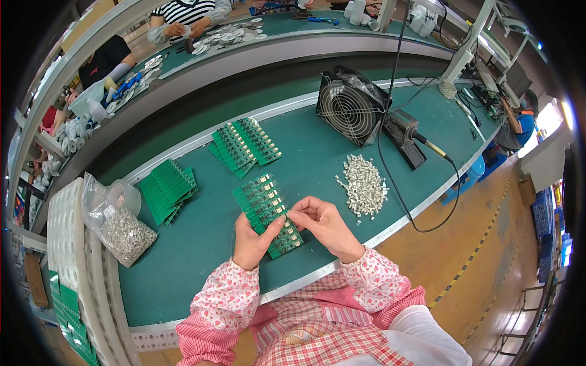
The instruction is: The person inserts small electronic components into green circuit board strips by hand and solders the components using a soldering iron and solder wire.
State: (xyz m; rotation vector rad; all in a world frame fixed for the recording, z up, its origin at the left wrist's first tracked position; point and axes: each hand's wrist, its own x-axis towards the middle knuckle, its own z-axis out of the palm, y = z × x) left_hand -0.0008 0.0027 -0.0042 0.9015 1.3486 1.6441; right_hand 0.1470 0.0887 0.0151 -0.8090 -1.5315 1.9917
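A green circuit board panel with rows of small pale parts is held above the green tabletop. My left hand grips its lower left side, thumb across the face. At the panel's right edge my right hand is closed in a pinch; whatever lies between those fingertips is too small to make out. Right of my right hand lies a heap of small whitish components. Beyond the held panel, populated panels lie stacked, and to the left is a pile of green boards.
A black fan stands at the back, beside a soldering iron in its holder, with a cable looping over the table. At left sit a clear bag of components and a white tray stack. People work across the belt.
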